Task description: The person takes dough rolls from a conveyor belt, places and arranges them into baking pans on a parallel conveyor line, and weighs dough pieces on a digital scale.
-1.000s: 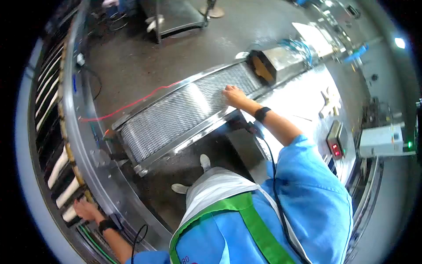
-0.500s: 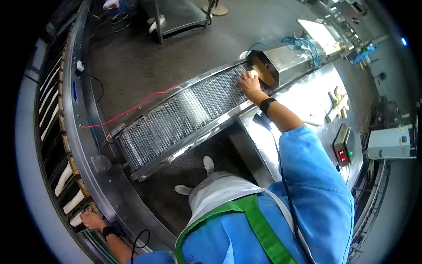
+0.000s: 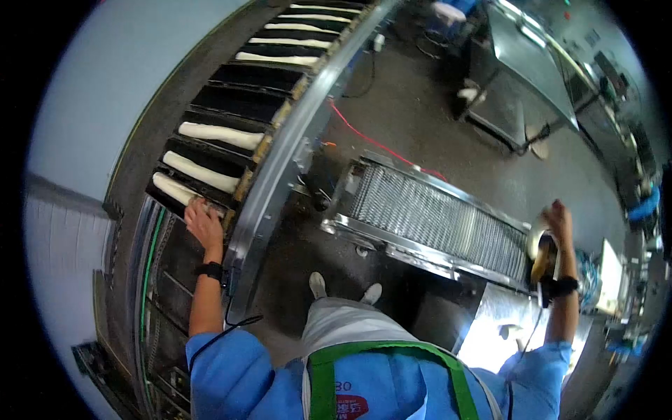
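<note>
Touching a long, smooth white stick (image 3: 168, 185) in a flat black tray (image 3: 165, 199), the bent left hand (image 3: 203, 224) seems to be lining it up (whether either hand pinches, I cannot tell). The next move calls for gentle fingers. The right hand (image 3: 559, 221) is beside a pale, curved piece (image 3: 535, 239).

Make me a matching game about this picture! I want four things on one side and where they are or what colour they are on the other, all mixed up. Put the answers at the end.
Things:
1. left hand
2. right hand
3. apron strap
4. shoes

Places and colours:
A. white
B. by the right-hand end of the mesh belt
C. at the end of a long pale piece
D. green

Right pairs: 1-C, 2-B, 3-D, 4-A.
</note>
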Available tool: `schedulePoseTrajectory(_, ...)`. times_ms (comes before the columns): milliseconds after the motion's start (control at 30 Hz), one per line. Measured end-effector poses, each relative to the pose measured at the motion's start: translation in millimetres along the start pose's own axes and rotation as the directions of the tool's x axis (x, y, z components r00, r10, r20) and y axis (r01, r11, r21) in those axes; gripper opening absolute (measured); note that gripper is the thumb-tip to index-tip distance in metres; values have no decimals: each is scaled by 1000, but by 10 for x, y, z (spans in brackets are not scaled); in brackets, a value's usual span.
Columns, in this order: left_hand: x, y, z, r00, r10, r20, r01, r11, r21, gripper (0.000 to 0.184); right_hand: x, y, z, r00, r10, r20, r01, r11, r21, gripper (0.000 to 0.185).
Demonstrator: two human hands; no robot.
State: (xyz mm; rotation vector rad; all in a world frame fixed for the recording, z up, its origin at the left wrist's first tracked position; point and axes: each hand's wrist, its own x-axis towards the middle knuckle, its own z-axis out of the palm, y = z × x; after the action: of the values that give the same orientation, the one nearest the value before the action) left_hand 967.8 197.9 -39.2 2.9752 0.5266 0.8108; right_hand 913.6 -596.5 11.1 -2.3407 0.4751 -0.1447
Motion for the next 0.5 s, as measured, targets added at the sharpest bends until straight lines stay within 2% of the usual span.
schedulePoseTrajectory(33,-19,17,-19,1000,10,-20,-11,999,-36,26,45,-438,-7,940,-147,-307,165,986,34,33)
schedulePoseTrajectory(67,-8,3,-16,1000,-5,-30,4,999,-37,26,-42,-1325,-158,984,26,-178,-11,996,87,30)
schedulePoseTrajectory(100,-8,-26,7,1000,-6,-18,5,998,-60,26,50,-1668,-241,994,-101,-38,107,972,207,29)
schedulePoseTrajectory(133,-7,-55,15,1000,-9,-7,9,997,-80,26,70,-2096,-174,977,-200,-78,213,948,236,28)
schedulePoseTrajectory(167,9,-61,-21,1000,-26,-16,25,997,-72,26,121,-2453,-138,973,-218,-71,229,943,241,28)
schedulePoseTrajectory(233,48,-83,-90,1000,8,28,-5,994,-113,24,152,-3089,35,947,-321,34,260,821,508,29)
schedulePoseTrajectory(300,59,-91,-127,999,-29,35,32,994,-106,27,45,-3724,519,969,-219,-112,239,730,641,31)
schedulePoseTrajectory(367,118,-168,-127,996,-12,87,24,990,-136,29,290,-4075,1084,951,-306,34,178,638,749,32)
schedulePoseTrajectory(467,203,-162,-228,999,-9,53,17,988,-153,29,591,-4587,2028,904,-274,329,-175,466,868,30)
schedulePoseTrajectory(500,227,-155,-247,999,7,43,0,990,-141,29,711,-4672,2348,832,-391,394,-228,406,885,32)
